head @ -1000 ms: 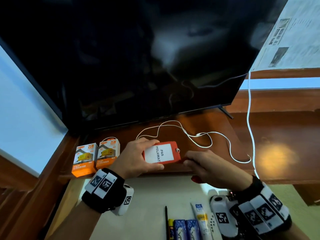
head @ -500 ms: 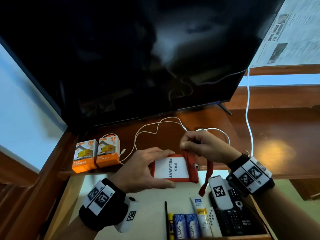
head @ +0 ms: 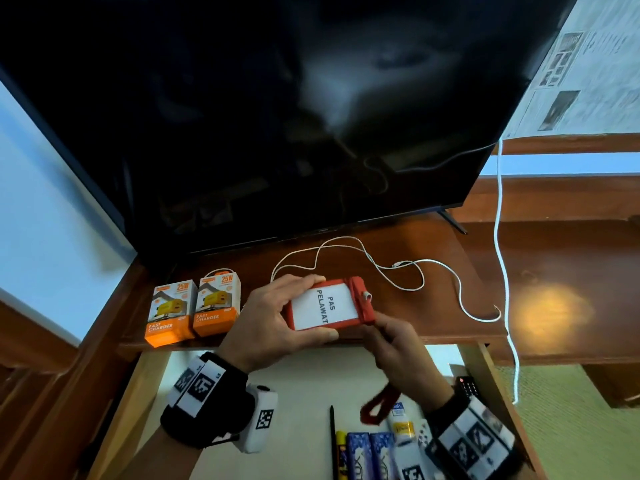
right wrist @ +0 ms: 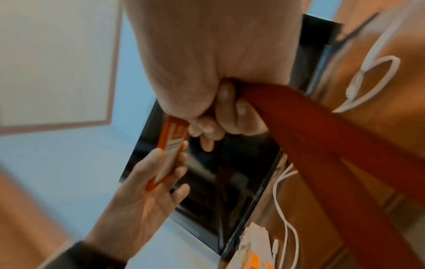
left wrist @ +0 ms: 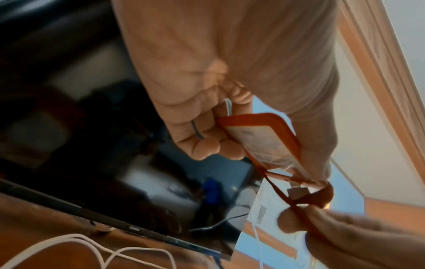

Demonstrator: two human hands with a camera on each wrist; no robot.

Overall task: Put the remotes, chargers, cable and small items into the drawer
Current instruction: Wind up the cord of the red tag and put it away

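A red card holder (head: 329, 308) with a white "PAS PELAWAT" card is held over the front edge of the wooden shelf (head: 433, 313). My left hand (head: 277, 317) grips its left end and long edges (left wrist: 264, 142). My right hand (head: 398, 348) pinches the red lanyard strap (head: 377, 407), which wraps round the holder's right end and hangs over the open drawer (head: 304, 393); the strap (right wrist: 322, 149) runs out of my curled fingers. Two orange charger boxes (head: 192, 308) stand at the shelf's left. A white cable (head: 398, 268) lies looped behind the holder.
A large dark TV (head: 277, 116) stands at the back of the shelf. The drawer's front holds a black pen (head: 333, 441), blue packets (head: 370, 457), a white tube (head: 401, 424) and a black remote (head: 467, 386). Another white cord (head: 502, 271) hangs at the right.
My right hand has dropped from above the holder to below its right end, pulling the red strap round it. The holder has moved up and back, from over the drawer to the shelf edge.
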